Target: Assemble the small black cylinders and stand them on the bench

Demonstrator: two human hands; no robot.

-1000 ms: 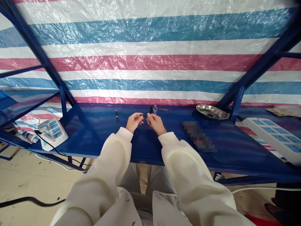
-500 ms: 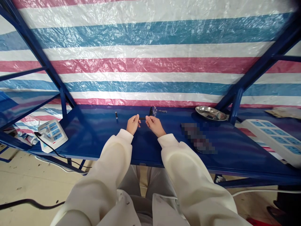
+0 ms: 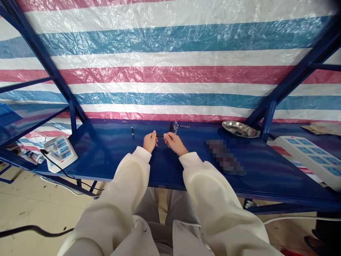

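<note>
Between my two hands, above the blue table [image 3: 106, 153], is a thin black stick-like piece [image 3: 160, 136], held level. My left hand [image 3: 150, 141] is closed round its left end, thumb on top. The fingers of my right hand [image 3: 173, 142] pinch the other end, partly hiding it. Just behind my right hand are several dark pieces [image 3: 171, 126] and several clear pieces [image 3: 176, 126] in rows. Beside them lies a row of small metallic parts [image 3: 184, 127]. A small dark cylinder with a light base [image 3: 132, 131] stands upright left of my left hand.
A shiny metal dish [image 3: 239, 129] sits at the back right. In front of it lies a blurred-out flat item [image 3: 226, 156]. Power strips [image 3: 60, 153] stand at the left, and another power strip [image 3: 310, 160] at the right. Blue frame bars [image 3: 269, 113] and a striped sheet [image 3: 170, 74] rise behind.
My right hand has shifted slightly left along the black piece, its fingers now closer to my left hand. My left hand stays almost where it was.
</note>
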